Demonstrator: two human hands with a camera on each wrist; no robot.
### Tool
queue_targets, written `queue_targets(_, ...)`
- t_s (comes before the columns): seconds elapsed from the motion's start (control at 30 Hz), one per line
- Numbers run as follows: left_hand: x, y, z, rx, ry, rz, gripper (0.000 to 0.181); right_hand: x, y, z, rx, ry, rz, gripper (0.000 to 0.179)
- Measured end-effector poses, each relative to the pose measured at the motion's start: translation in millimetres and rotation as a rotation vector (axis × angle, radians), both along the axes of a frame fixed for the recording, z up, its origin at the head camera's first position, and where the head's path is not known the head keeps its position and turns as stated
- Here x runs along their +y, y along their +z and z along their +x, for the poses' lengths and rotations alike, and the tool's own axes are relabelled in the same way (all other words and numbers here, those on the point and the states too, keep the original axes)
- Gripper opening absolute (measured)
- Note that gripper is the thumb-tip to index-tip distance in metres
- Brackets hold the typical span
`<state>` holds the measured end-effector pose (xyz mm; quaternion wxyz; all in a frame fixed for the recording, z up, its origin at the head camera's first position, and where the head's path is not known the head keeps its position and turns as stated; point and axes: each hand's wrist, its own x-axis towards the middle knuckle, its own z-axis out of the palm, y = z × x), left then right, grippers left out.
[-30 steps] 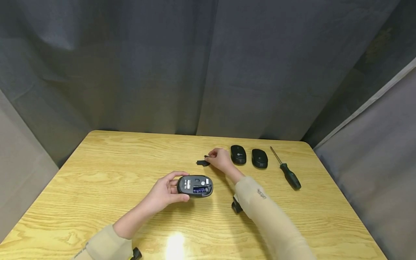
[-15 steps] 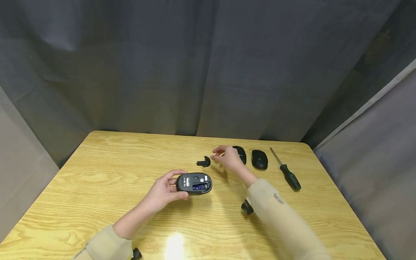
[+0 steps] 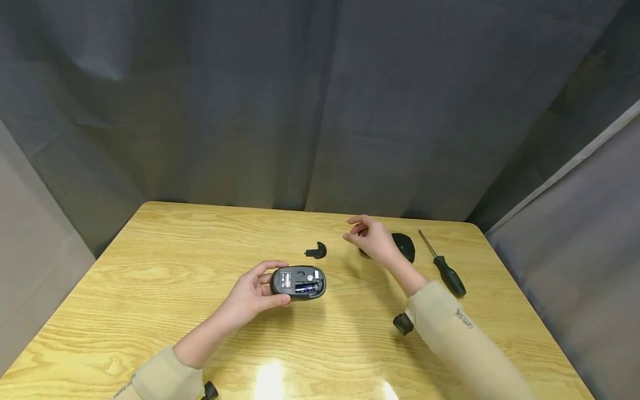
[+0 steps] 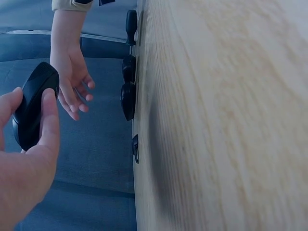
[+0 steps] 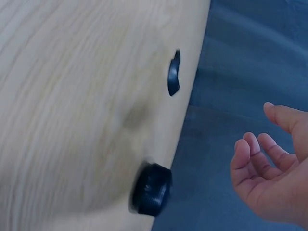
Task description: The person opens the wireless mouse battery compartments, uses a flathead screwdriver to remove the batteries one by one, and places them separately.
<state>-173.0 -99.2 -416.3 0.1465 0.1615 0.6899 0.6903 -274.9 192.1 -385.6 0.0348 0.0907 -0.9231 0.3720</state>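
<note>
In the head view my left hand grips a black computer mouse by one end, above the table, underside facing up. Its battery bay is uncovered, and a blue battery lies inside. Farther back on the table is the small black battery cover, shaped like a hook with a tab. My right hand hovers to the right of that cover, fingers loosely bent. The right wrist view shows nothing between those fingers. From the left wrist, the mouse appears between thumb and fingers.
Two more black mice stand at the back right; one shows partly, the other is mostly behind my right hand. A screwdriver with a dark green handle lies beyond them. The wooden table ends at a grey curtain.
My right hand has left the battery cover and moved right, now overlapping the two mice. The cover stays on the table. My left hand keeps holding the mouse in nearly the same place.
</note>
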Motion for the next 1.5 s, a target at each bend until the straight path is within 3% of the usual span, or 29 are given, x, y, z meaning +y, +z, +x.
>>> queue_targets(0.4,-0.2,1.3,1.6,-0.02,-0.002,0.04,0.069,48,25.7,17.7,0.089,-0.024,0.008,0.039)
queue_targets(0.9,-4.0,2.4,2.3,-0.026,0.013,0.042,0.068,110,23.4,46.1,0.184,-0.122,0.058,0.04)
queue_targets(1.17,-3.3,2.6,3.3,-0.025,0.013,0.043,0.07,137,4.9,58.3,0.193,-0.191,0.092,0.04)
queue_targets(1.5,-3.2,4.7,4.6,-0.025,0.011,0.046,0.07,168,-21.1,66.4,0.204,-0.222,0.133,0.041)
